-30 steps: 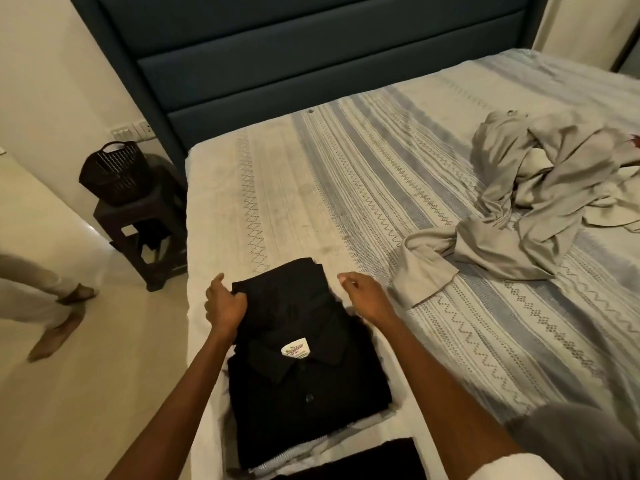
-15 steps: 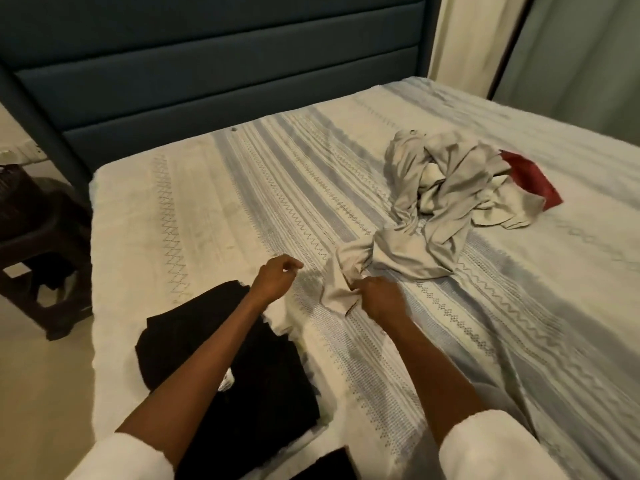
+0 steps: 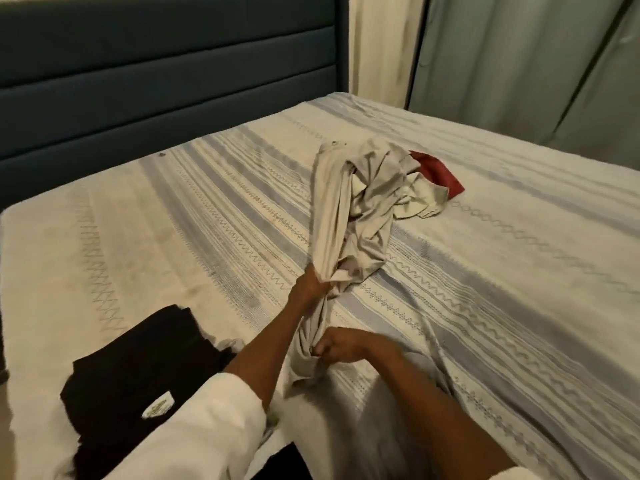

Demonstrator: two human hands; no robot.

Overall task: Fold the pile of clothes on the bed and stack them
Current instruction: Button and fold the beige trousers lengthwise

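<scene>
Both hands are on the grey garment (image 3: 349,216) here. The left hand (image 3: 311,284) has a fistful of it, bunched, farther up the bed; the right hand (image 3: 334,348) pinches the near end of the same cloth, close to the body. The two hands sit one ahead of the other along the fabric, not side by side, with a short twisted run of cloth between them.

That's the relation to watch: the garment runs as a long rope away from the person, straight up the bed (image 3: 519,271) toward the headboard (image 3: 173,81) and slightly right, its far bulk heaped well beyond the left hand. The left hand is the nearer one to that heap (it looks like the one to draw the rest in, I'd judge).

Off to the left, near the bed's edge, lies the folded black shirt (image 3: 138,368) with its pale label showing, partly covered by the left sleeve (image 3: 207,427).

Peeking out behind the grey heap is a red cloth (image 3: 440,173), mostly hidden, so what it is can't be told. Which part of the garment each hand has is also unclear in the twist.
</scene>
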